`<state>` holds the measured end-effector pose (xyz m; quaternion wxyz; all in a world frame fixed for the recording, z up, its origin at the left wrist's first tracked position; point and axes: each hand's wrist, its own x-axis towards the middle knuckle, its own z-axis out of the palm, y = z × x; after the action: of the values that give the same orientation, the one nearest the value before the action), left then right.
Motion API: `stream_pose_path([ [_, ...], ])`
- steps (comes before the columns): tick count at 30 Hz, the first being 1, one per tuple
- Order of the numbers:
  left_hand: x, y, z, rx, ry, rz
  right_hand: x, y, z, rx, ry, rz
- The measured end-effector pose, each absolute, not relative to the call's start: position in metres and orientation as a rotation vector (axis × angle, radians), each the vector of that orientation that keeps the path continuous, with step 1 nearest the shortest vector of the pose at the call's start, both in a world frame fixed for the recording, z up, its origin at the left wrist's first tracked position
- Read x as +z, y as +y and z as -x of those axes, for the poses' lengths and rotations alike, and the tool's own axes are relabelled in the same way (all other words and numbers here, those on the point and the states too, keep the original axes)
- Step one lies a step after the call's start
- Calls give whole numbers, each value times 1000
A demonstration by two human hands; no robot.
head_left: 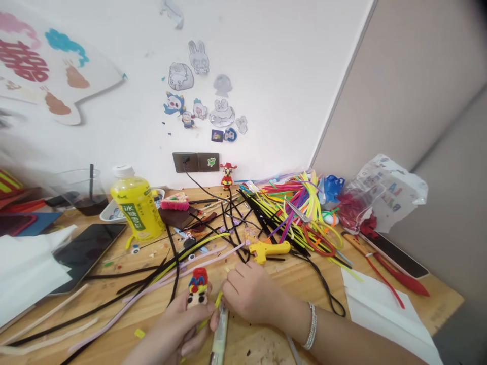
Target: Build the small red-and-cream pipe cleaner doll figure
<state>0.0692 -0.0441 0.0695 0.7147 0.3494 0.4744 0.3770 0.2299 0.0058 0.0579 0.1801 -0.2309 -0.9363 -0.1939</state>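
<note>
My left hand (186, 324) is closed around a small handmade doll (198, 294) with a red, blue and yellow hat and black dot eyes; its lower part is hidden by my fingers. A yellow pipe cleaner (218, 300) runs from my left fingers up to the fingertips of my right hand (249, 291), which is curled shut on its end. Just below, between the hands, a pale slim tool (219, 337), perhaps a craft knife, lies on the wooden table (251, 344). Beyond my right knuckles is a yellow glue gun (268, 249).
Colourful pipe cleaners (292, 203) are heaped at the back right, black ones spread across the middle. A yellow drink bottle (137, 205), plastic cup (85, 197) and dark tablet (89, 256) stand or lie left. Red-handled pliers (399, 276) and white paper (384, 314) lie right.
</note>
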Motion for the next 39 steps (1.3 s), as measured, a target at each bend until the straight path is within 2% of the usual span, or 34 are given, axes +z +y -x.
stream_pose_path([
  [9, 84, -54, -71, 856, 1149, -691, 50, 7, -228, -588, -2583, 615],
  [23, 84, -49, -66, 837, 1057, -727, 51, 8, -230, -508, -2662, 558],
  [39, 84, -44, -65, 817, 1138, -791, 50, 8, -232, -417, -2667, 314],
])
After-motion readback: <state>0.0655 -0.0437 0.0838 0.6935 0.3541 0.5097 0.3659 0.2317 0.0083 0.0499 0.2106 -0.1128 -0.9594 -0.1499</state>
